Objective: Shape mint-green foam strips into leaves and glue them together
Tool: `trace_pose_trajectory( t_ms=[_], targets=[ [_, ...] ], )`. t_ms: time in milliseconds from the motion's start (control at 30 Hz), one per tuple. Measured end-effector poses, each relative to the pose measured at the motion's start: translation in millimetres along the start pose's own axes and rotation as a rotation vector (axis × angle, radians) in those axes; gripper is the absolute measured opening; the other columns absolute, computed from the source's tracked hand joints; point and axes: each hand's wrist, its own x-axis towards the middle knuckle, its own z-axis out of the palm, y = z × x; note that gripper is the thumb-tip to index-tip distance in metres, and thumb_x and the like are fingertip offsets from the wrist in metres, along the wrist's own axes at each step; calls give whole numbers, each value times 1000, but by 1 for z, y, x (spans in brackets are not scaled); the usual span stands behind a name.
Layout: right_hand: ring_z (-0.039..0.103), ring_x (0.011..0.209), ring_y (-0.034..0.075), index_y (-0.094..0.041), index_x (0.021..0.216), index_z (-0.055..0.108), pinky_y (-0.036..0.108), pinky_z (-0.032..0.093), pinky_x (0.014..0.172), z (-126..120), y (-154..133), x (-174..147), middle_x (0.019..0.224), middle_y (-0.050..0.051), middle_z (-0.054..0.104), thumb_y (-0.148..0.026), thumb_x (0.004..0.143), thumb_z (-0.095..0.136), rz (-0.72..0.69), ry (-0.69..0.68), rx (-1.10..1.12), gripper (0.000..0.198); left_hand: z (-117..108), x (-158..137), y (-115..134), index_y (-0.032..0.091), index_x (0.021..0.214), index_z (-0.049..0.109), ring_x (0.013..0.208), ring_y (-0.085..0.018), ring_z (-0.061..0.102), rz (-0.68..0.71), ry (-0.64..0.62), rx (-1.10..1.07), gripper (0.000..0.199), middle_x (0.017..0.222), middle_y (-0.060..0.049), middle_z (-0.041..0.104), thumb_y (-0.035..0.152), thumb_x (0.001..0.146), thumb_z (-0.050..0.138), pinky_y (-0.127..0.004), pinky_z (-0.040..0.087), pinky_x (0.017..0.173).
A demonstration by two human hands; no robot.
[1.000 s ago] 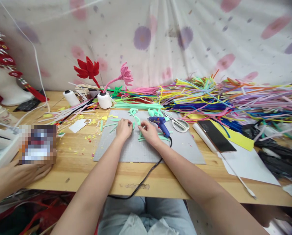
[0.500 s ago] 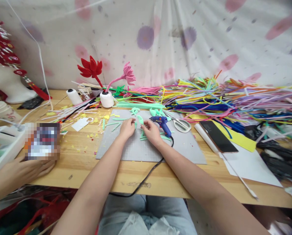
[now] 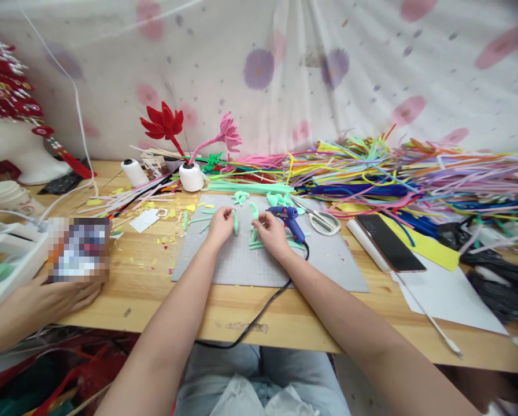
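Over the grey cutting mat (image 3: 224, 266), my left hand (image 3: 221, 227) pinches a mint-green pipe-cleaner piece (image 3: 236, 222) that hangs from its fingertips. My right hand (image 3: 271, 232) has its fingers closed on a mint-green, leaf-shaped pipe-cleaner piece (image 3: 254, 210), which points up. A small gap separates the two pieces. Just beyond my right hand lies a blue glue gun (image 3: 290, 218), its black cord running toward me. Cut green strips (image 3: 263, 245) lie beneath the right hand, and shaped green pieces (image 3: 240, 197) rest at the mat's far edge.
Scissors (image 3: 324, 222) lie at the mat's right, and a phone (image 3: 391, 241) farther right. Colourful pipe cleaners (image 3: 358, 167) pile along the back. A red flower (image 3: 163, 122) and a pink flower (image 3: 229, 132) stand in a white spool (image 3: 192, 178). At left, another person's hand (image 3: 68, 297) holds a blurred-out device.
My hands have moved slightly apart. The green piece in my left hand now shows more fully, hanging down, and the right hand's leaf-shaped piece stands more upright.
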Motion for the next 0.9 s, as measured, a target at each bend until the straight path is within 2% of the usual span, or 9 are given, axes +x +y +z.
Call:
trace_pose_trajectory(
  t_ms=[100,200,367,600,900],
  targets=[
    [48,55,11,-19,75,51,24,39,55,-1,0,2,72,0,57,-37,73,48,-6,42,3,18,-6,1,5,16,81,54,56,-9,48,-177,73,-400,15,66,1,53,18,68,49,-22,40,56],
    [49,57,11,-19,74,51,24,40,56,-2,-1,3,73,1,57,-38,74,46,-17,69,9,19,-8,-3,10,16,83,51,51,-6,45,-256,66,-605,21,62,4,47,19,63,54,-20,39,51],
    [48,57,11,-19,75,52,24,40,58,-2,-2,2,75,0,56,-35,74,46,-37,92,7,17,-3,-9,15,17,91,47,55,-7,48,-179,76,-609,33,68,3,49,19,60,57,-20,41,51],
    [48,58,11,-18,73,56,24,39,60,-4,-7,2,72,0,59,-33,72,49,-34,66,-16,17,2,-13,15,18,90,44,61,-8,51,-61,40,-633,34,69,4,49,19,59,59,-21,46,52],
    [51,61,12,-19,78,61,25,41,63,-5,-7,0,78,2,63,-28,73,48,-102,94,-31,17,6,-16,12,19,91,40,62,-8,51,-21,-44,-586,40,71,4,50,19,57,60,-23,48,55]
  ],
)
